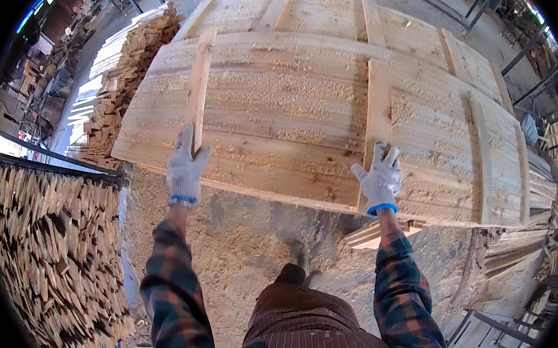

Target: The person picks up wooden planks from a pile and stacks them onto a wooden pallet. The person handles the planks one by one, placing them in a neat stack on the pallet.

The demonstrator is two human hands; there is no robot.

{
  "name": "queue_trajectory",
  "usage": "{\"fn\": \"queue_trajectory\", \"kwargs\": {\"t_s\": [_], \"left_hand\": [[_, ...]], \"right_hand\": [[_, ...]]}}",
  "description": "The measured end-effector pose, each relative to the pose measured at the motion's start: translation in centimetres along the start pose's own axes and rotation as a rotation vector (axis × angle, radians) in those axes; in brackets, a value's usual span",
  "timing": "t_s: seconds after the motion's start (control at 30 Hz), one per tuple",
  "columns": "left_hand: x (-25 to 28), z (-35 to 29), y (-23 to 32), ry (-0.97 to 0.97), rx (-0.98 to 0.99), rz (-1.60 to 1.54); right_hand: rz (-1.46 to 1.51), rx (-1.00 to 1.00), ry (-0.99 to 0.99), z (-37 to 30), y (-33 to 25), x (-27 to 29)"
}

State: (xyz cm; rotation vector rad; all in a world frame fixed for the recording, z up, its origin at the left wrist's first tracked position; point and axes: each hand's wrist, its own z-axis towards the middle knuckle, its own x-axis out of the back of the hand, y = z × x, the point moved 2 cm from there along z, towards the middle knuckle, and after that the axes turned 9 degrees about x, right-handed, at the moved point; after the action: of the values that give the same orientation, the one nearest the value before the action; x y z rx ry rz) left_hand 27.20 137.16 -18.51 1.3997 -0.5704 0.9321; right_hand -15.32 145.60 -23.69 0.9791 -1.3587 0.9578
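Note:
Two wide panels of pale boards lie before me, the near wooden panel (275,116) strewn with sawdust and crossed by several battens. My left hand (185,167), in a white knitted glove with a blue cuff, is at the near end of the left wooden batten (200,82). Its fingers and thumb close around that batten's sides. My right hand (380,174), gloved alike, rests over the near part of the middle wooden batten (377,102), fingers spread. The undersides of both hands are hidden.
Stacked wood strips (111,82) stand beyond the panel's left end. A large pile of split sticks (55,254) fills the left side. Short boards (377,234) lie under the near edge, and longer boards (514,251) at right. Sawdust covers the floor (238,241).

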Motion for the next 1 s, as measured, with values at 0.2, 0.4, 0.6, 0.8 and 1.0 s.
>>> {"fn": "queue_trajectory", "kwargs": {"t_s": [0.2, 0.4, 0.6, 0.8, 1.0], "left_hand": [[-4.5, 0.6, -4.9, 0.121, 0.028, 0.455], [-3.7, 3.0, -6.4, 0.096, -0.046, 0.097], [-5.6, 3.9, -3.9, 0.105, -0.16, 0.287], [-6.3, 3.6, -3.0, 0.031, -0.199, 0.209], [-7.0, 3.5, -2.0, 0.045, -0.276, 0.277]], "right_hand": [[-0.035, 0.005, -0.034, -0.1, -0.3, 0.0], [-0.063, -0.016, -0.04, 0.5, -1.0, -0.2], [-0.05, -0.096, -0.088, 0.1, -1.6, 0.2], [0.017, -0.038, 0.063, 0.2, -0.3, -1.1], [0.007, -0.06, 0.063, 0.2, -1.6, -0.6]]}}
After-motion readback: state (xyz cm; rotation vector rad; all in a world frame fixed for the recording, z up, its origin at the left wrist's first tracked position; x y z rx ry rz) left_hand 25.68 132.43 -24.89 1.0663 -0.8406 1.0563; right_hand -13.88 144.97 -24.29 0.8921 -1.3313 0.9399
